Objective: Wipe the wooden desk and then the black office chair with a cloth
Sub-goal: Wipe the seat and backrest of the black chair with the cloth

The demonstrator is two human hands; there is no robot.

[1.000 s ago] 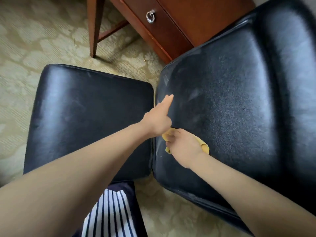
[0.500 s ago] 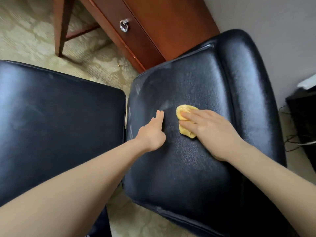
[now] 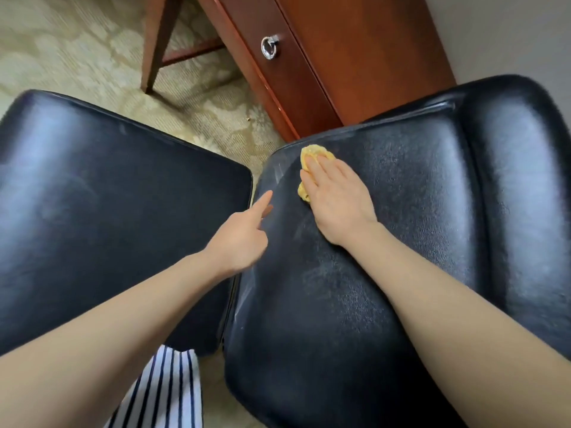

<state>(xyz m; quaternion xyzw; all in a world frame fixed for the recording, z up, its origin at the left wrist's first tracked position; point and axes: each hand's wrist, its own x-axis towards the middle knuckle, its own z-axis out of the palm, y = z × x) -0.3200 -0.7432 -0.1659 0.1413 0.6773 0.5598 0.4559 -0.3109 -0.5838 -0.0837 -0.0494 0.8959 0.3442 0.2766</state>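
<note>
Cloth (image 3: 310, 154) lies near the far corner of the chair (image 3: 417, 211), pressed flat under the straight fingers of the right hand (image 3: 336, 205). The left hand (image 3: 241, 239) rests on the chair's edge, fingers stretched, holding nothing. Because nothing grips the cloth, it may slip out.

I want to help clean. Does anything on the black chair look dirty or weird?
Yes: pale dusty streaks smear the left edge of the black leather chair panel, beside the small yellow cloth under the right hand.
</note>
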